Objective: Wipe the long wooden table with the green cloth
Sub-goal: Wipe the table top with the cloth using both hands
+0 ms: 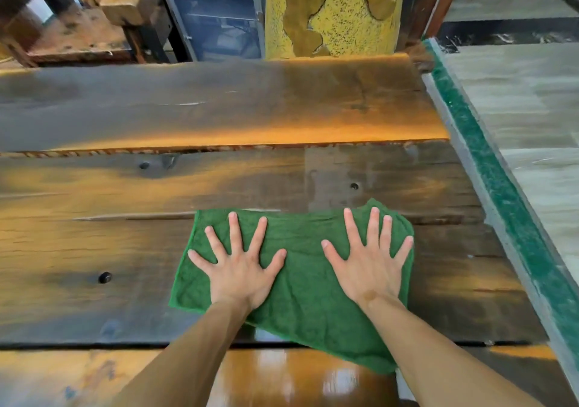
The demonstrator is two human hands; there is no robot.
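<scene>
Both hands, left hand (237,268) and right hand (369,265), press flat with fingers spread on the green cloth (300,284), gripping nothing. Cloth lies on the wooden table (125,218) toward its right end, near corner overhanging a plank gap. Grey cabinet (216,14) beyond: contents blurred, top cut off.

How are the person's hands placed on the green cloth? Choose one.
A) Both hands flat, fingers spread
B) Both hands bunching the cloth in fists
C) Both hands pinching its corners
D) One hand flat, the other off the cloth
A: the left hand and right hand both lie flat with fingers spread on the green cloth.
</scene>
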